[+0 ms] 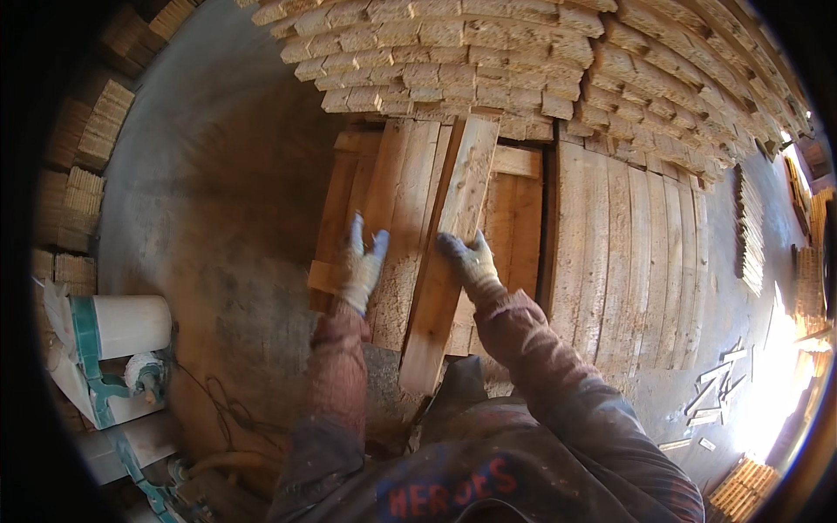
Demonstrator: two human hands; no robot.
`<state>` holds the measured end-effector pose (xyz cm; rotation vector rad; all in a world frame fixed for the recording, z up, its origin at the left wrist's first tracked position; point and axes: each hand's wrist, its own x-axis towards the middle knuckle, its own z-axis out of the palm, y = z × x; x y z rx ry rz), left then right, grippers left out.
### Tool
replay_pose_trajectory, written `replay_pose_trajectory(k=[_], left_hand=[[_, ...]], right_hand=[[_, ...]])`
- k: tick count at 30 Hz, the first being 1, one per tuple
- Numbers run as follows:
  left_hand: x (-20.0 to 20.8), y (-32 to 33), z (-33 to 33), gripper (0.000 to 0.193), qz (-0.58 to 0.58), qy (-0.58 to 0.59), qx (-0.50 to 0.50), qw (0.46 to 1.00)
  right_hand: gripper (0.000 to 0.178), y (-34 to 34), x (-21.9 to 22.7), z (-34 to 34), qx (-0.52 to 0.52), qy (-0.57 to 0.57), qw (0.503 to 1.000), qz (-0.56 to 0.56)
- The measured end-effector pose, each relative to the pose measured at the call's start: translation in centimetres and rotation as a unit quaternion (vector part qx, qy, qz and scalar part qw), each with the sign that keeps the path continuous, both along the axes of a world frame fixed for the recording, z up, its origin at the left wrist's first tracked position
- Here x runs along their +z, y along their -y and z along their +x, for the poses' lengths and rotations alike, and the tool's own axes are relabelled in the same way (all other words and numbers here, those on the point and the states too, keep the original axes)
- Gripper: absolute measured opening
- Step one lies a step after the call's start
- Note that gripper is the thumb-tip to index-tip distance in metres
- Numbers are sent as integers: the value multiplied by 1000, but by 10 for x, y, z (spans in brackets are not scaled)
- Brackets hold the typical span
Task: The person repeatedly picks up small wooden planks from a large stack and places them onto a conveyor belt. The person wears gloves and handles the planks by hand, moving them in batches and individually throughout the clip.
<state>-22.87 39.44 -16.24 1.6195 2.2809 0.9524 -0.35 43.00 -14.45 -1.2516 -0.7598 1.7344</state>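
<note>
My left hand (pixel 362 266), in a pale work glove, lies flat on wide wooden boards (pixel 403 192) of a half-built pallet (pixel 342 187), fingers spread. My right hand (pixel 471 260), also gloved, rests on the right edge of a long loose plank (pixel 446 253) that lies slanted across the pallet, its near end pointing toward me. The fingers curl over the plank's edge.
A tall stack of sawn planks (pixel 523 61) rises behind the pallet. A finished deck of boards (pixel 628 253) lies to the right. White and teal machinery (pixel 113 349) with cables stands at the left. Wood offcuts (pixel 719 383) litter the concrete floor (pixel 218 200) at right.
</note>
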Motion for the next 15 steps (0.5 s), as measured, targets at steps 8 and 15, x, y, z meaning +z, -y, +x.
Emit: replay_pose_trajectory(k=[8, 15], left_hand=[[-57, -6, -90, 18, -96, 449, -17, 888], [-41, 14, -36, 35, -132, 517, 15, 846]], right_hand=[[109, -13, -67, -26, 16, -134, 987, -85], [94, 6, -49, 18, -56, -128, 989, -40]])
